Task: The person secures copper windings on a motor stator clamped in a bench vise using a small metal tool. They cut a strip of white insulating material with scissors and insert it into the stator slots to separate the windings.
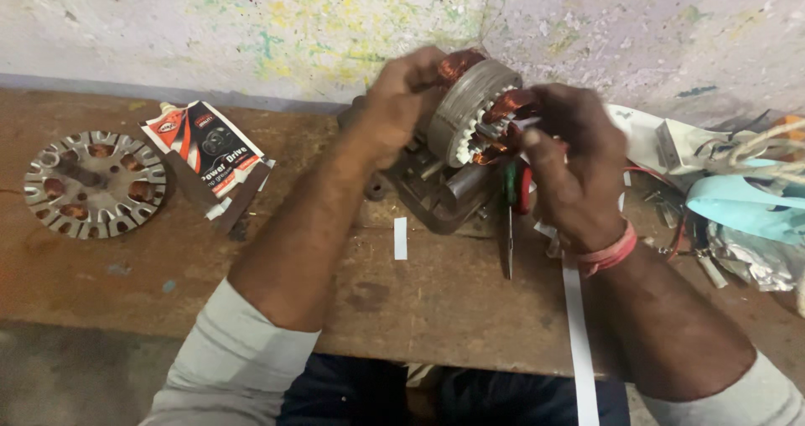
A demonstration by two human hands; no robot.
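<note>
- the stator core (470,111), a ridged grey steel ring with glossy copper coils (506,106) in its slots, is held up above the middle of the bench (436,292), just in front of the wall.
- the left hand (402,99) has its grip wrapped around the far rim of the ring; best to keep it steady there, with the thumb off the windings.
- the right hand (566,153) pinches narrowly at the coils on the near face, holding what looks like a thin white strip; exactly what is between the fingers i cannot tell.
- good practice here seems to be light, even pressure, since enamelled wire scratches easily against the sharp slot edges.
- a green-handled screwdriver (508,216) lies beneath, near white paper strips (401,238).
- well apart on the left rests a second slotted core (94,183), flat, dull and rusty-toned, beside a glossy printed pouch (201,145).
</note>
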